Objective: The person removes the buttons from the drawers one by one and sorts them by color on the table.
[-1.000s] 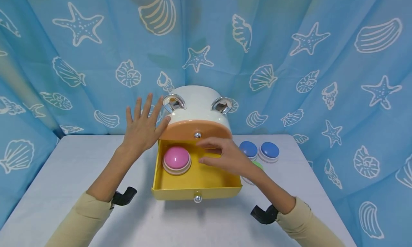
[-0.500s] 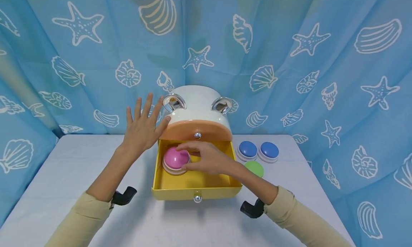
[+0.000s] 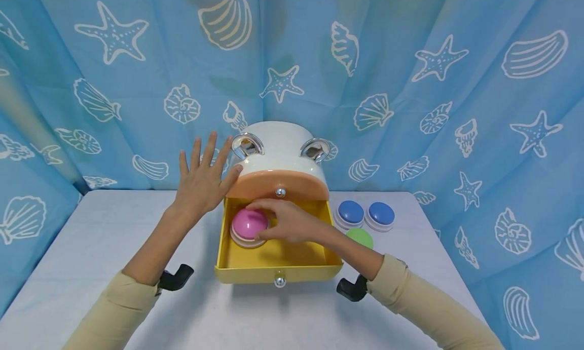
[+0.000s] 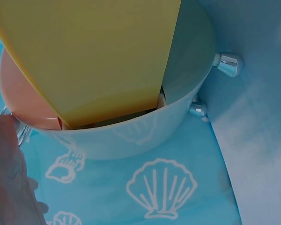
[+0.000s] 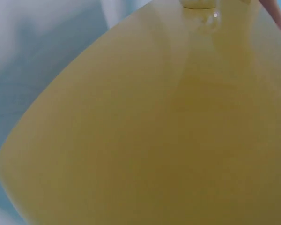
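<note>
A pink dome-topped push button point(image 3: 249, 225) with a pale base sits at the left inside a pulled-out yellow drawer point(image 3: 242, 275). My right hand point(image 3: 292, 222) reaches over the drawer's right side and grips the pink button, fingers at its back edge and thumb at its front right. The drawer belongs to a white and orange animal-shaped cabinet point(image 3: 279, 146) with chrome rings. My left hand point(image 3: 201, 185) lies with spread, straight fingers against the cabinet's left side, thumb near the orange edge. Only the yellow drawer front point(image 5: 145, 131) fills most of the right wrist view.
Right of the drawer stand two blue push buttons point(image 3: 350, 212) and a green one point(image 3: 360, 237), partly hidden by the right forearm. A chrome knob point(image 3: 280, 282) juts from the drawer front. A blue shell-print curtain point(image 3: 388, 152) hangs behind the white table point(image 3: 292, 319).
My right hand has moved left across the drawer to the pink button, its fingers now at the button's edges. My left hand has stayed in place.
</note>
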A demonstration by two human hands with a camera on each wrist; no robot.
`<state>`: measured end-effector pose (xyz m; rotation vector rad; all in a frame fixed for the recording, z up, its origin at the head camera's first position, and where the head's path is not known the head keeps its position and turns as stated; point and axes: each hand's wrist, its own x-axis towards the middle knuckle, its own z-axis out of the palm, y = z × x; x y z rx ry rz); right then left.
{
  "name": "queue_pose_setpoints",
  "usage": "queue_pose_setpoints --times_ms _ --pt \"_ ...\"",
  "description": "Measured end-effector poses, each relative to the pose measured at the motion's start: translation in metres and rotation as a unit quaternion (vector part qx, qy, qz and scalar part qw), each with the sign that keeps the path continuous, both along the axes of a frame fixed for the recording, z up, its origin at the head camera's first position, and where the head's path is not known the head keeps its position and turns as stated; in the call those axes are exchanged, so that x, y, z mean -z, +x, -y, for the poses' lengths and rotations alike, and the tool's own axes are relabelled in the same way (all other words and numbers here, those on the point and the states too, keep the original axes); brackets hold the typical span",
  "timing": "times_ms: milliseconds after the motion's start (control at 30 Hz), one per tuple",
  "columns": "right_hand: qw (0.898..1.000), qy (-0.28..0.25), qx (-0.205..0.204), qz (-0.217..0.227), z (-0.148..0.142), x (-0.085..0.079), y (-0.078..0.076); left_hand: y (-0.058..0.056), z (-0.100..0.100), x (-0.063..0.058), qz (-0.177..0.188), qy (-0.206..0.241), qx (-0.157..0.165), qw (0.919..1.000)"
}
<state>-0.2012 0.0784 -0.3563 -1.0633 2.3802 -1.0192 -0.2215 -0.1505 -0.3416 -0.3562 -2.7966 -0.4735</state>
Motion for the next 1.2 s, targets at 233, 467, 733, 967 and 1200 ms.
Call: queue_pose_setpoints --times_ms 233,467,733,967,1200 --pt "1.0 0.018 0.009 -0.004 0.004 0.007 -0.003 0.0 -0.001 0.001 0.001 0.002 -0.002 1.0" --pt "0.999 0.042 0.02 -0.02 0.006 0.011 -0.005 0.0 0.0 0.001 -0.001 0.003 -0.001 1.0" --pt "0.998 0.052 0.02 -0.021 0.009 0.02 -0.01 0.0 -0.001 0.001 0.001 0.0 -0.002 1.0" --pt "0.998 0.059 0.022 -0.025 0.011 0.025 -0.015 0.0 -0.001 0.002 -0.003 0.002 0.0 1.0" --pt "0.998 0.062 0.014 -0.018 0.011 0.025 -0.014 0.0 0.0 0.003 -0.004 0.009 0.001 0.9999"
